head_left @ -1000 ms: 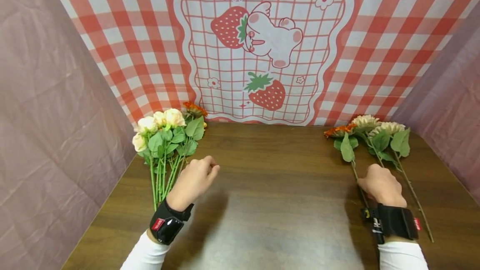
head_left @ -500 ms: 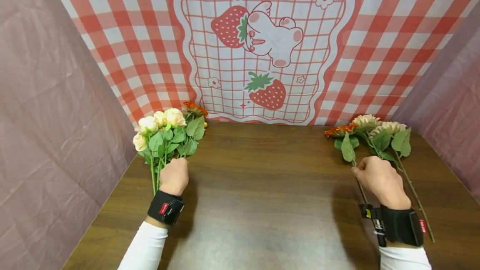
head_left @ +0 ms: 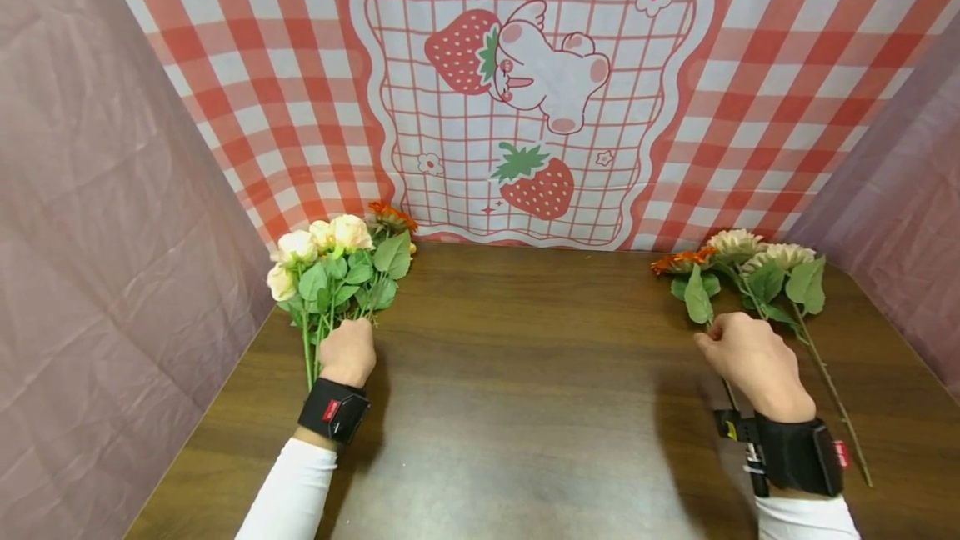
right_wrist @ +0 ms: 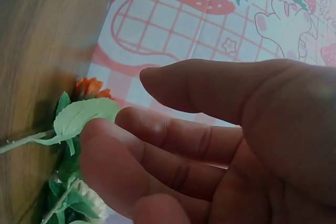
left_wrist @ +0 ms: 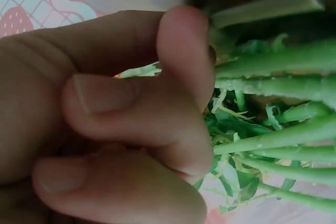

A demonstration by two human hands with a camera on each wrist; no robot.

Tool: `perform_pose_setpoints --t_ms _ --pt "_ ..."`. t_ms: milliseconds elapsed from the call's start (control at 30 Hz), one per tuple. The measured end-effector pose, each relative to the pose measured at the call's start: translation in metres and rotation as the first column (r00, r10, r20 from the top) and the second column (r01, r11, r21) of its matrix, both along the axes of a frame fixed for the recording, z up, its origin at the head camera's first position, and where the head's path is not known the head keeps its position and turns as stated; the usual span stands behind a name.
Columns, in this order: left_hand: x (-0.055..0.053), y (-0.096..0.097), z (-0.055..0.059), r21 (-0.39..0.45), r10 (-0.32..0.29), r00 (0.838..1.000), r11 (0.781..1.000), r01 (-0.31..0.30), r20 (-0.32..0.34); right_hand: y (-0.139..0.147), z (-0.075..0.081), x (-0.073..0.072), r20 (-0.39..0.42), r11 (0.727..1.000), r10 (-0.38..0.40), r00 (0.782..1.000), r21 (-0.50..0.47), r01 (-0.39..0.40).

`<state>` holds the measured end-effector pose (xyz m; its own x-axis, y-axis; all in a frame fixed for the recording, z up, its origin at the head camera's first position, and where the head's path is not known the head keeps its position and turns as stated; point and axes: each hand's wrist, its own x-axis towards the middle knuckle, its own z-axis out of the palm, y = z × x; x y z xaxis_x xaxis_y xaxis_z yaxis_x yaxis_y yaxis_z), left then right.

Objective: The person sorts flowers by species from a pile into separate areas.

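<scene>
On the left of the table lies a bunch of cream roses (head_left: 350, 233) with green stems (left_wrist: 294, 85), an orange flower (head_left: 392, 217) beside them. My left hand (head_left: 348, 352) is over the stems, and its thumb and forefinger pinch a paler flower stem (left_wrist: 270, 9); which bloom it belongs to is hidden. My right hand (head_left: 756, 363) hovers above the flowers on the right, fingers loosely curled, thumb apart, holding nothing. Under and around it lie an orange flower (head_left: 682, 260) with a broad leaf (right_wrist: 86, 118) and cream flowers (head_left: 783, 255) on long stems.
The brown wooden table (head_left: 510, 373) stretches between the two groups of flowers. A red-and-white checked strawberry cloth (head_left: 525, 90) hangs behind it. Pinkish curtains (head_left: 97, 232) close off both sides.
My left hand has moved left and down onto the stems and now pinches one. My right hand has lifted slightly and shifted a little left; the flowers lie much as before.
</scene>
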<state>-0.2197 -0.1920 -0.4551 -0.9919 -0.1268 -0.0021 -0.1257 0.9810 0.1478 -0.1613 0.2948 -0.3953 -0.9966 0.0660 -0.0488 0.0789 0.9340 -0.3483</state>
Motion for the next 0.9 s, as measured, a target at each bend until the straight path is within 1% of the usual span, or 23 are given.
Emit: perform_pose_setpoints --t_ms 133,267,367,533,633,700,800,900 --pt "0.002 -0.001 0.001 0.034 -0.019 0.999 0.999 0.02 -0.028 -0.002 0.001 0.0 -0.007 1.0 0.007 1.0 0.002 -0.007" --pt "0.006 0.002 0.005 0.073 -0.073 0.993 0.994 0.08 -0.089 -0.006 0.001 -0.001 -0.015 1.0 0.016 1.0 0.008 -0.016" --pt "0.009 0.006 0.01 0.087 -0.111 0.987 0.989 0.121 -0.118 -0.007 0.001 -0.001 -0.006 1.0 0.023 1.0 0.01 -0.023" --pt "0.012 0.012 0.017 0.106 -0.14 0.98 0.982 0.155 -0.14 -0.009 0.004 -0.001 -0.001 1.0 0.029 1.0 0.01 -0.029" --pt "0.015 0.016 0.021 0.127 -0.157 0.975 0.976 0.178 -0.159 -0.013 0.004 0.0 -0.022 0.999 0.035 0.999 0.016 -0.035" --pt "0.017 0.02 0.024 0.142 -0.173 0.967 0.969 0.201 -0.185 -0.017 0.004 0.0 -0.041 0.999 0.042 0.998 0.018 -0.041" --pt "0.022 0.027 0.03 0.172 -0.198 0.948 0.954 0.244 -0.249 -0.025 0.005 0.002 -0.094 0.998 0.066 0.993 0.016 -0.065" --pt "0.028 0.037 0.035 0.192 -0.233 0.915 0.932 0.307 -0.331 -0.036 0.006 0.004 -0.153 0.995 0.098 0.983 0.0 -0.099"
